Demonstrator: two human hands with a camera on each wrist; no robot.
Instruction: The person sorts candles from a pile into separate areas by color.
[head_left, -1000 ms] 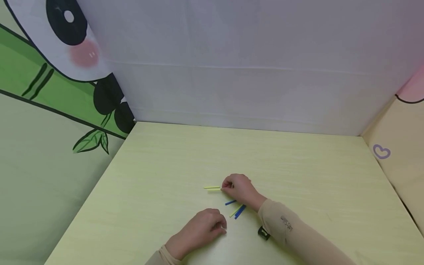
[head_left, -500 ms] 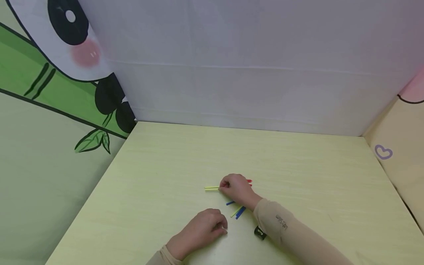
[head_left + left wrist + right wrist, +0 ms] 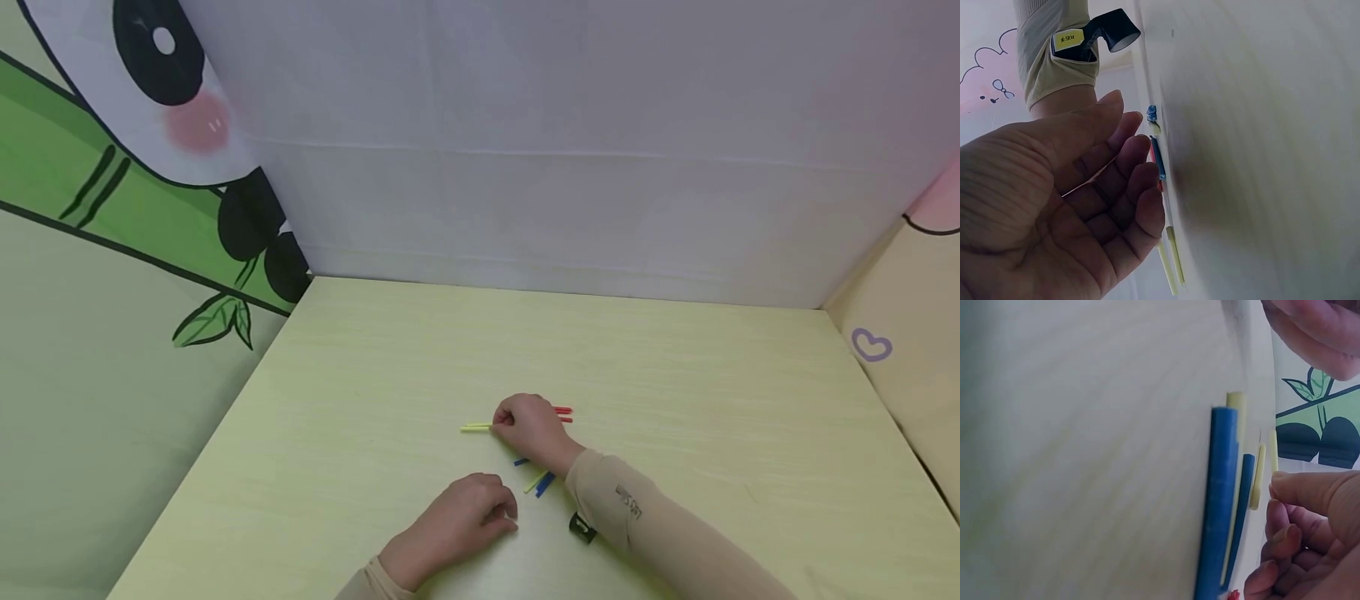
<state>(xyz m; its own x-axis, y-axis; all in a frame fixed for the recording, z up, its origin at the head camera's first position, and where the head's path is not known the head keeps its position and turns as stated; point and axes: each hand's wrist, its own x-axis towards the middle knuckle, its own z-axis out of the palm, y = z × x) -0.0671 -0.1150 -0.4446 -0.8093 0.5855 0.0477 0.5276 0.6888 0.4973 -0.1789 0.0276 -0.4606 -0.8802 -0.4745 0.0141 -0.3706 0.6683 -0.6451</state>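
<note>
1. Yellow sticks (image 3: pixel 475 429), 2 of them side by side, show past the fingertips of the right hand (image 3: pixel 531 429); the hand hides their other ends in the head view.
2. The right hand's grip pinches 1 of these between thumb and index finger; whether that stick touches the surface (image 3: pixel 375 358) I cannot tell.
3. Red sticks (image 3: pixel 562 410) jut out beyond the right hand's far side, at least 2 ends visible, the rest covered.
4. Blue sticks (image 3: pixel 545 484) lie near the right wrist beside a separate yellow stick (image 3: pixel 535 482); the right arm partly covers this group, and 1 blue stick runs off the right wrist view's bottom edge.
5. The left hand (image 3: pixel 461 517) has a released grip, fingers loosely bent around nothing; the right wrist view crops it.
6. A black device (image 3: pixel 1094 37) is on the right sleeve (image 3: pixel 1057 69), its label unreadable.
</note>
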